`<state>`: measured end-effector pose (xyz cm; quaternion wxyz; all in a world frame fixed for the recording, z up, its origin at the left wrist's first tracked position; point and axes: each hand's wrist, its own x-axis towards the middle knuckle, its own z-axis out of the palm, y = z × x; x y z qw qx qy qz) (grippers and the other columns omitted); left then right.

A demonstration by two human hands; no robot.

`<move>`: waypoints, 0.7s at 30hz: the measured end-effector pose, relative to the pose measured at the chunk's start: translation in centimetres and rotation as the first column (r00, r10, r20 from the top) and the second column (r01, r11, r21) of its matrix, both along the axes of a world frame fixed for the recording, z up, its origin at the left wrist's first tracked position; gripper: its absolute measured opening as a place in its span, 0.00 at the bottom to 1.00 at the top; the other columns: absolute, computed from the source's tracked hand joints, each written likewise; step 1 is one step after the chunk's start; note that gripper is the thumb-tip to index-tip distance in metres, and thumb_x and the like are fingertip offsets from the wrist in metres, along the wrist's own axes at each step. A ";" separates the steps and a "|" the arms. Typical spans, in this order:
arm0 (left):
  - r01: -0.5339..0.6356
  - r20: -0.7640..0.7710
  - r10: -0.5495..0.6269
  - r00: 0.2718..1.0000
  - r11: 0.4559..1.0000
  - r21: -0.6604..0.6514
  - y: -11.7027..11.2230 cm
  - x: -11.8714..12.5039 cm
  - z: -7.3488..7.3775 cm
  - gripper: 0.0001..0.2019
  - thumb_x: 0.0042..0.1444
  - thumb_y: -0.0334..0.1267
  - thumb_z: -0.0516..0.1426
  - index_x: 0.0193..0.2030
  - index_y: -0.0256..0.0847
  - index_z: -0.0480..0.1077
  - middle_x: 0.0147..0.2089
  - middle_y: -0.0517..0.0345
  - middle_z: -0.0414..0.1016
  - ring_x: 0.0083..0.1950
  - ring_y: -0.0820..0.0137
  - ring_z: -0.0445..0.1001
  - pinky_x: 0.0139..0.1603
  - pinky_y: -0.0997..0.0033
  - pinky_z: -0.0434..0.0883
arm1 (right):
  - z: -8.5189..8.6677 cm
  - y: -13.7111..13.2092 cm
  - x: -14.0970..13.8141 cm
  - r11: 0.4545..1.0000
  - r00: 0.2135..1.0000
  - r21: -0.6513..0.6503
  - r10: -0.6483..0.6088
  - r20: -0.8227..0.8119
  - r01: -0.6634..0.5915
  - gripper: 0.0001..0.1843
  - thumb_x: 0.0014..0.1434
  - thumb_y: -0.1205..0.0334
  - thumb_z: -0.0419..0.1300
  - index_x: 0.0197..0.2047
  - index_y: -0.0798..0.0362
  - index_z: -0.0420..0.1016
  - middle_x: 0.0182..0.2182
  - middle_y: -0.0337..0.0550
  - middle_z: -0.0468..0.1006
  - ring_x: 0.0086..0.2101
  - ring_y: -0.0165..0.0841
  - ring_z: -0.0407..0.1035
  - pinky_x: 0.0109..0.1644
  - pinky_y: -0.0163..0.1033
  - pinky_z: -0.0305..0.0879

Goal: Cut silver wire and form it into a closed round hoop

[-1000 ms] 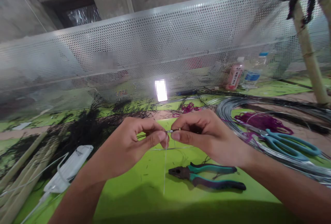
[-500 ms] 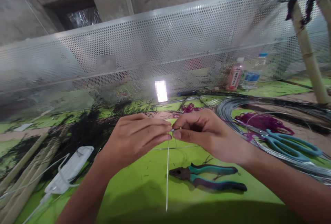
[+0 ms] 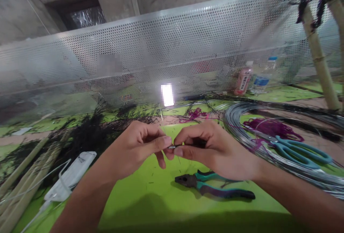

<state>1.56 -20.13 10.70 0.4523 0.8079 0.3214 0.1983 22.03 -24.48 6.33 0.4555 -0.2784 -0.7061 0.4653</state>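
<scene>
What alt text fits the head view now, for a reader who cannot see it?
The left hand and right hand pinch a thin wire between their fingertips above a green table. Pliers lie just below them; teal scissors and a wire coil lie to the right, a white face mask to the left.

on the green bench [image 3: 139, 197], teal-handled pliers [image 3: 212, 186] lie near the middle, jaws pointing left. to the right, teal scissors [image 3: 298, 150] rest on a coil of grey wire [image 3: 233, 118], beside purple strands [image 3: 268, 126]. a white face mask [image 3: 71, 175] lies near left, next to bamboo sticks [image 3: 24, 175] and black feathery strands [image 3: 88, 132]. far right, two bottles [image 3: 244, 79] stand against a perforated metal panel [image 3: 188, 46].
</scene>
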 end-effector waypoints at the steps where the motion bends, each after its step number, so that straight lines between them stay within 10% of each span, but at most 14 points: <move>1: -0.005 -0.022 0.005 1.000 1.000 0.017 0.0 0.0 -0.1 0.15 0.63 0.44 0.59 0.28 0.40 0.78 0.25 0.59 0.80 0.26 0.71 0.78 0.29 0.74 0.71 | 0.0 0.1 0.0 1.000 1.000 0.000 0.008 0.002 -0.008 0.04 0.60 0.67 0.67 0.33 0.58 0.79 0.18 0.28 0.57 0.20 0.20 0.46 0.21 0.30 0.42; 5: -0.125 0.088 0.100 0.991 0.928 0.350 -0.2 0.0 -0.6 0.08 0.61 0.41 0.62 0.32 0.43 0.77 0.29 0.61 0.80 0.29 0.72 0.77 0.29 0.74 0.71 | -0.1 0.4 0.5 0.999 0.999 0.009 -0.051 0.007 0.051 0.07 0.60 0.65 0.67 0.31 0.58 0.77 0.18 0.28 0.54 0.20 0.20 0.45 0.21 0.31 0.41; 10: -0.208 0.223 0.003 0.975 0.373 0.904 -0.8 -0.2 -0.7 0.09 0.57 0.32 0.66 0.44 0.44 0.75 0.43 0.60 0.82 0.44 0.70 0.81 0.47 0.70 0.77 | 0.4 0.4 1.2 0.993 0.992 -0.022 -0.120 -0.039 0.119 0.10 0.59 0.60 0.68 0.30 0.56 0.76 0.19 0.30 0.55 0.22 0.22 0.46 0.23 0.33 0.41; 21: 0.025 0.002 0.073 0.997 -0.362 0.932 -0.8 -0.5 -1.7 0.08 0.56 0.26 0.65 0.43 0.27 0.78 0.37 0.45 0.83 0.37 0.60 0.82 0.36 0.61 0.81 | 0.5 0.4 0.8 0.979 0.976 -0.043 -0.201 -0.080 0.198 0.16 0.60 0.51 0.66 0.30 0.54 0.75 0.23 0.34 0.62 0.24 0.24 0.52 0.26 0.34 0.47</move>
